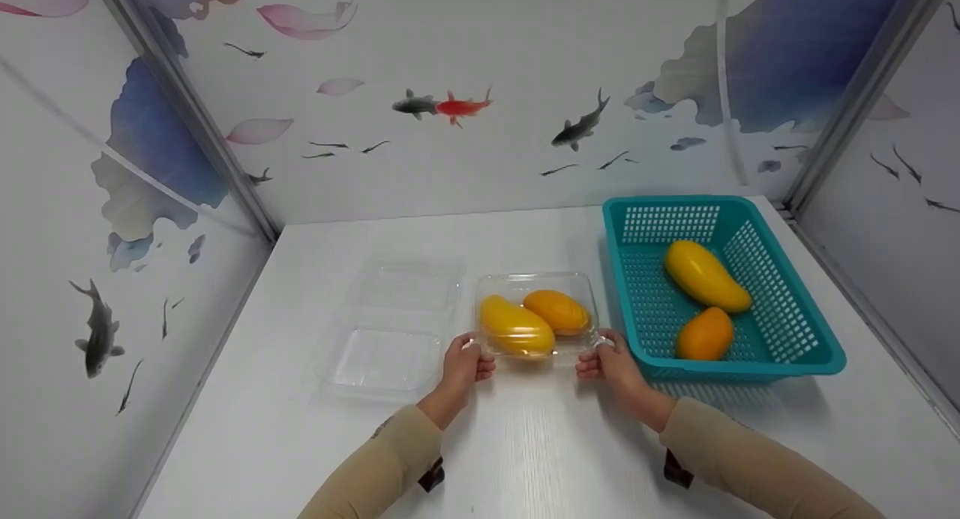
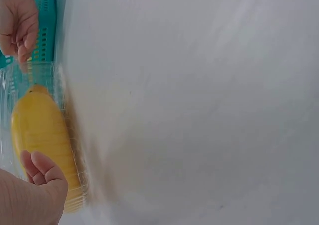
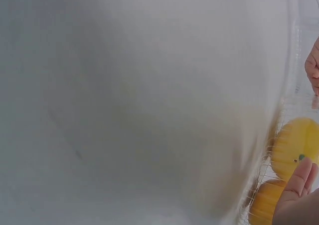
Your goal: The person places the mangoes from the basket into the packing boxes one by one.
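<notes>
A clear plastic clamshell box (image 1: 536, 280) lies in front of me, its see-through plastic over two mangoes. One is a long yellow mango (image 1: 516, 325) at the left, the other a rounder orange mango (image 1: 556, 312) at the right. My left hand (image 1: 461, 365) pinches the box's front left corner. At its front right corner, my right hand (image 1: 613, 363) pinches the edge between thumb and fingers. In the left wrist view the yellow mango (image 2: 42, 123) shows through the ribbed side wall, with the left hand (image 2: 37, 197) close beside it.
To the right stands a teal basket (image 1: 750, 369) holding a yellow mango (image 1: 705, 275) and an orange mango (image 1: 705, 334). An open clear clamshell (image 1: 390, 358) lies on the white table (image 1: 525, 444) to the left. Printed panels (image 1: 480, 166) wall in the table's back and sides.
</notes>
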Demonstrator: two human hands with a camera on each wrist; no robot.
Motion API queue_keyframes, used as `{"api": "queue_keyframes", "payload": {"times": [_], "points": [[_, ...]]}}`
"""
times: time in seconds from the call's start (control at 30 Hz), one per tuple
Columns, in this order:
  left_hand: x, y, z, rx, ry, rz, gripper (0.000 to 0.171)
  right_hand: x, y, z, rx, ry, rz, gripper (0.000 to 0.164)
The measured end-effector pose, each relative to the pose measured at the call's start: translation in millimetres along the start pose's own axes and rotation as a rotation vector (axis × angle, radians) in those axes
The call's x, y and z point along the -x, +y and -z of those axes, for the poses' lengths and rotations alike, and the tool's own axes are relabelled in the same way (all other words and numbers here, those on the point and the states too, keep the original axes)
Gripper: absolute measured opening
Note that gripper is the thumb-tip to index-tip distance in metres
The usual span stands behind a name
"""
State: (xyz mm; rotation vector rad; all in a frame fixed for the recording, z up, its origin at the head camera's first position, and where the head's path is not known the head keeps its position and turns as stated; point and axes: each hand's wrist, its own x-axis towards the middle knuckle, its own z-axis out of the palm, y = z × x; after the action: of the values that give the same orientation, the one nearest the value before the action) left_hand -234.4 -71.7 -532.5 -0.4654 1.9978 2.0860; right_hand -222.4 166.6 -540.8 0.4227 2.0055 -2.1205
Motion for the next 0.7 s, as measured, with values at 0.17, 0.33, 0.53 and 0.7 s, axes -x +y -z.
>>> {"api": "queue_keyframes", "payload": {"times": [0.17,0.33,0.53,0.7], "points": [[-1.7,-1.1,-0.6,-0.022,0.014,0.009,0.042,-0.3,-0.5,-0.2,0.001,0.003,-0.005,0.039],[-1.6,0.1,-0.3,-0.031,0.021,0.013,0.044,-1.2,-0.5,0.1,-0.011,-0.006,-0.004,0.040],[4.0,-3.3,-0.3,-0.064,0.036,-0.001,0.045,2.4,-1.0,1.8,0.040,-0.011,-0.062,0.042],[19.3,-7.5,-2.6,-0.280,0.064,-0.169,0.053,16.6,-3.6,9.6,0.158,-0.085,-0.167,0.049]]}}
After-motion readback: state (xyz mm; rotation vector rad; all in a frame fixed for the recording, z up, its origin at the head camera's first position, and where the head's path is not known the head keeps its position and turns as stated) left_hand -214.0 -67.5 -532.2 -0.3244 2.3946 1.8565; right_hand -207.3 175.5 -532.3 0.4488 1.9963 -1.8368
